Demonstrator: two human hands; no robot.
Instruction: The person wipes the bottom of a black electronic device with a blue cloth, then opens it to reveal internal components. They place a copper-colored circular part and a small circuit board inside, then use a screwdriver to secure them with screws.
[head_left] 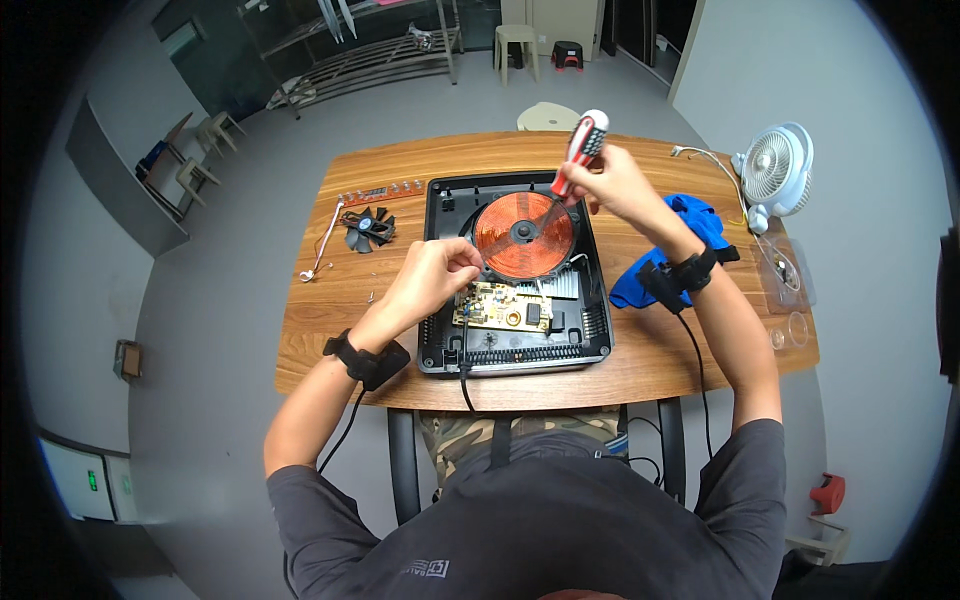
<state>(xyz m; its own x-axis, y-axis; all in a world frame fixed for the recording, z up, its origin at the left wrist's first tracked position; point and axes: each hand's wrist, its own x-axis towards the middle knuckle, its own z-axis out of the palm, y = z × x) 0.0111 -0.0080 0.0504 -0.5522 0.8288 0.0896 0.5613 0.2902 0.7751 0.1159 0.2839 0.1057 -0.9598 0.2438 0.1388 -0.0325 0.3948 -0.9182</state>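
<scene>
Copper-orange and round, the induction coil sits in the upper half of the opened black cooker housing, which lies in the middle of our wooden table. Our right hand is clenched around the red, white and black handle of a screwdriver, held tilted with its shaft running down and to the left onto the coil's right part; the tip itself is too small for us to make out against the windings. Our left hand rests at the coil's lower left edge with its fingers curled in, touching the rim, though we cannot tell whether they pinch anything, since the knuckles hide the fingertips. Just below the coil lies a tan circuit board, partly covered by our left hand, with a finned metal heat sink just beside it. A black cable leaves the housing's near edge and disappears under the table rim. On the left of the table lie a small black fan and a white wire; on the right, a blue cloth is half hidden behind our right wrist, and a white desk fan stands at the far corner. Clear plastic pieces at the right edge are hard to distinguish.
</scene>
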